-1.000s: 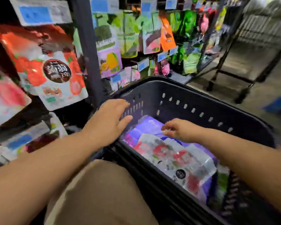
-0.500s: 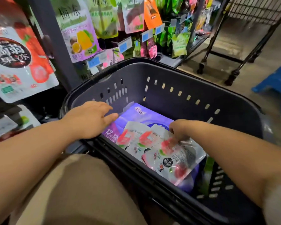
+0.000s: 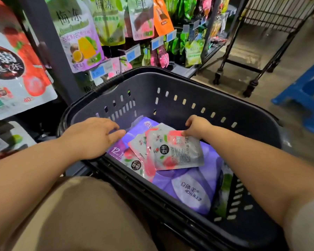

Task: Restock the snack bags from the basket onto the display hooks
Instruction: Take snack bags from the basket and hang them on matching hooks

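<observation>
Head view:
- Step in hand: pick-up.
- Right hand (image 3: pixel 196 126) pinches top edge of uppermost snack bag (image 3: pixel 176 153); bag lies on pile inside basket (image 3: pixel 170 84).
- Left hand (image 3: pixel 92 136): fingers loosely spread, holding nothing, over basket's near rim.
- Next, likely: lift bag clear, find hang hole, carry left to rack where matching red-white pouch (image 3: pixel 20 75) hangs.
- Basket holds: few red-white snack bags fanned over purple pack (image 3: pixel 188 189); green packet (image 3: pixel 227 180) at right wall.

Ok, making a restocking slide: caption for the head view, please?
Right hand pinches a red-and-white snack bag in the dark basket; open left hand extends over its rim.
</observation>
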A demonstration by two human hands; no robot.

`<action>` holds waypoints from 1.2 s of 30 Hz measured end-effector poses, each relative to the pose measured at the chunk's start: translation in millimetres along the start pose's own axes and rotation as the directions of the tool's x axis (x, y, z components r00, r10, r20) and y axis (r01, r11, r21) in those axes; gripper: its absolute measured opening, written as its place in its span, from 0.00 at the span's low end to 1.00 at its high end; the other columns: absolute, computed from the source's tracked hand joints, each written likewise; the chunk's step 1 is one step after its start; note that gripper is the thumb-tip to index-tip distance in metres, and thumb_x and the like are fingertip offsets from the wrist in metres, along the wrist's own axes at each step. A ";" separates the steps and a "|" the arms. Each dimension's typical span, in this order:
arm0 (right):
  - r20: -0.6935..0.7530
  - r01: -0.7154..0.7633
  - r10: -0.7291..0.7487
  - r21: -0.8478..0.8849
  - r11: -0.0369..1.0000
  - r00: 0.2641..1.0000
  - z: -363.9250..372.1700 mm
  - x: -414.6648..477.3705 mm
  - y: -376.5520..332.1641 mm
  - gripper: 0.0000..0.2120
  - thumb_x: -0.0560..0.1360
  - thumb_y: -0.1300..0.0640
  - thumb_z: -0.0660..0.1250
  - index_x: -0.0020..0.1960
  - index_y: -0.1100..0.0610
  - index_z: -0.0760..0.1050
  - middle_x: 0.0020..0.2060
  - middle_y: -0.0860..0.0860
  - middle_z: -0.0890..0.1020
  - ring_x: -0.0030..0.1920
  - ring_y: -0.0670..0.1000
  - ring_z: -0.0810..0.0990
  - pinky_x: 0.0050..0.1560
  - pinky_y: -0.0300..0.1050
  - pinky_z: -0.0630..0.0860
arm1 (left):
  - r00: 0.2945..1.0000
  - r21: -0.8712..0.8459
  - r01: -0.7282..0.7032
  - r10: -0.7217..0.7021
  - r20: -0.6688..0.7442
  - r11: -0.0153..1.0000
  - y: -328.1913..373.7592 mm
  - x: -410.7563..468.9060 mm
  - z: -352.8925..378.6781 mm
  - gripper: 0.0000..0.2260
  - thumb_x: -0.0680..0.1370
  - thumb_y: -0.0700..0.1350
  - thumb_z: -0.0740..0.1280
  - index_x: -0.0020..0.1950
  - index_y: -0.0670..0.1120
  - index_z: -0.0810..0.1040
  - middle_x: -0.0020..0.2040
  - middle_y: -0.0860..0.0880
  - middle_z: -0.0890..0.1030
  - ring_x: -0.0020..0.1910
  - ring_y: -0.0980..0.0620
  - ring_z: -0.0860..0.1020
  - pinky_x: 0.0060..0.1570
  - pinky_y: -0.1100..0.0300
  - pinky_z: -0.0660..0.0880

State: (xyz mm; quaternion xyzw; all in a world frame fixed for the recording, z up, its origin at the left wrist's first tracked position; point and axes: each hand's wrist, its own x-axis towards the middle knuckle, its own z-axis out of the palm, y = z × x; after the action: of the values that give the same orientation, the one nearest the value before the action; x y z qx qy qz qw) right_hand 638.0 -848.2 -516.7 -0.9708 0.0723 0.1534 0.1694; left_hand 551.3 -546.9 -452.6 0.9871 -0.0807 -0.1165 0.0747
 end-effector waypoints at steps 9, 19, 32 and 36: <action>0.086 0.216 -0.200 -0.273 0.937 0.976 28.1 -6.3 -2.9 0.22 0.68 0.39 0.75 0.58 0.44 0.77 0.65 0.49 0.68 0.68 0.54 0.64 0.64 0.51 0.70 | 1.000 -0.014 -0.004 0.004 -0.008 1.000 3.5 -4.4 -2.0 0.20 0.80 0.64 0.51 0.64 0.59 0.75 0.64 0.59 0.74 0.67 0.54 0.70 0.59 0.55 0.70; 0.432 0.529 -0.330 -0.509 0.679 0.839 63.2 -19.8 9.2 0.56 0.62 0.39 0.79 0.80 0.43 0.50 0.79 0.49 0.50 0.78 0.56 0.52 0.75 0.56 0.62 | 1.000 -0.018 -0.017 0.017 0.000 1.000 5.9 -5.4 -1.8 0.19 0.81 0.64 0.51 0.62 0.59 0.75 0.63 0.60 0.75 0.66 0.55 0.70 0.60 0.55 0.70; 0.154 0.116 -0.302 0.691 0.714 0.941 14.0 -18.0 -15.1 0.10 0.75 0.54 0.72 0.55 0.53 0.77 0.52 0.57 0.83 0.54 0.59 0.82 0.61 0.57 0.76 | 0.999 -0.013 0.024 -0.023 0.029 1.000 7.4 -7.9 -4.0 0.28 0.76 0.70 0.51 0.69 0.57 0.70 0.68 0.56 0.73 0.68 0.53 0.69 0.59 0.55 0.69; 0.151 -0.059 -0.451 0.976 0.211 0.880 -3.1 -44.6 -48.4 0.21 0.73 0.57 0.72 0.64 0.56 0.73 0.53 0.56 0.83 0.50 0.55 0.82 0.58 0.53 0.78 | 0.998 -0.060 0.033 -0.029 0.057 0.998 11.1 -7.8 -7.2 0.35 0.72 0.73 0.52 0.72 0.56 0.66 0.69 0.55 0.73 0.67 0.52 0.71 0.55 0.57 0.70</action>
State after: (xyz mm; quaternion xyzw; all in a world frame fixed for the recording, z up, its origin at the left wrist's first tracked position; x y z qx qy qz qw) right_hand 606.1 -800.3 -484.8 -0.6018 -0.0137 0.2500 0.7584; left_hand 544.0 -555.4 -442.1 0.9819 -0.0638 -0.1474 0.1008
